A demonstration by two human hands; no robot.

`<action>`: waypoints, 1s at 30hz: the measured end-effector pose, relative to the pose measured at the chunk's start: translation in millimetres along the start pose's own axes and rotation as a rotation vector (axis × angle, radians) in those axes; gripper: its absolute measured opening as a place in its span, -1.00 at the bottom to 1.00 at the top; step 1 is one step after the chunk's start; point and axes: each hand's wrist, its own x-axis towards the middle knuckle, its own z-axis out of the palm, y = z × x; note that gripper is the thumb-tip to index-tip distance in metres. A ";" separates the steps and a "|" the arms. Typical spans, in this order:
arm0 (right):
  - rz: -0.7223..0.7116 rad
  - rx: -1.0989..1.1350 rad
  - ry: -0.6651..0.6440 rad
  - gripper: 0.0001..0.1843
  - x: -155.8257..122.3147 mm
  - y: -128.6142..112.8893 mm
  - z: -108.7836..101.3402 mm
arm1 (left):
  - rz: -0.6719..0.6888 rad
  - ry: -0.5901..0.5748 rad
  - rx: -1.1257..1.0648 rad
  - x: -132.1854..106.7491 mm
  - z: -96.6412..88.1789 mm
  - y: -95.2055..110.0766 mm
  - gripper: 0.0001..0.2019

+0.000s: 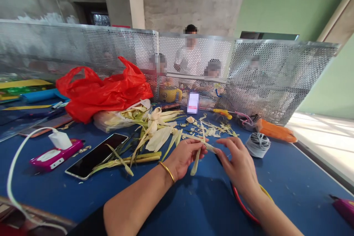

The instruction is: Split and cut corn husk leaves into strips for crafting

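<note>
My left hand (184,156), a gold bangle on its wrist, is closed on a pale strip of corn husk (197,160) that hangs down from its fingers. My right hand (238,160) pinches the other end of the husk piece close by, fingers curled. Both hands hover just above the blue table (193,206) near its middle. A heap of corn husks and green leaves (155,129) lies just beyond my left hand.
A red plastic bag (102,90) sits at the back left. A black phone (96,155) and a pink power bank (56,155) with a white cable lie at left. A spool of string (258,143), orange cutter (275,131) and perforated metal screen (276,77) stand beyond; people sit behind it.
</note>
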 end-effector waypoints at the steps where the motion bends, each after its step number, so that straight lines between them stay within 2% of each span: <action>1: -0.006 -0.018 -0.036 -0.75 1.6 2.9 0.8 | -0.016 -0.011 0.004 -1.0 0.3 1.1 -0.77; 4: -0.040 -0.022 -0.179 -0.73 2.7 6.2 6.4 | -0.040 -0.033 0.048 -4.0 2.3 0.7 -0.77; 6: -0.053 -0.019 -0.231 -0.67 1.5 4.5 9.1 | -0.002 -0.022 0.142 -4.2 3.2 -2.3 -0.77; 10: -0.043 -0.008 -0.263 -0.63 -0.7 -1.7 5.5 | 0.218 0.039 0.376 0.6 1.8 -8.5 -0.78; 12: -0.013 0.012 -0.259 -0.62 -0.5 -3.1 1.0 | 0.279 0.058 0.442 3.0 0.3 -8.9 -0.80; 15: 0.089 0.139 -0.320 -0.58 2.9 -0.5 -4.0 | 0.239 0.060 0.487 3.4 -1.5 -6.0 -0.79; 17: 0.217 0.319 -0.359 -0.54 7.0 4.1 -4.7 | 0.177 0.021 0.480 2.1 -2.4 -3.6 -0.75; 21: 0.590 0.783 -0.326 -0.46 13.0 11.6 0.1 | 0.050 -0.124 0.418 -1.1 -3.0 -2.4 -0.61; 23: 0.701 0.952 -0.333 -0.49 12.5 11.6 4.4 | 0.005 -0.174 0.421 -2.0 -2.2 -4.4 -0.58; 26: 0.700 1.033 -0.280 -0.59 8.9 9.2 10.9 | 0.028 -0.141 0.517 -2.8 -0.7 -8.6 -0.63; 28: 0.632 0.959 -0.197 -0.63 7.0 8.9 14.1 | 0.079 -0.122 0.597 -3.6 0.0 -10.5 -0.68; 30: 0.552 0.821 -0.135 -0.64 6.7 10.4 15.2 | 0.106 -0.150 0.658 -5.0 0.2 -11.4 -0.72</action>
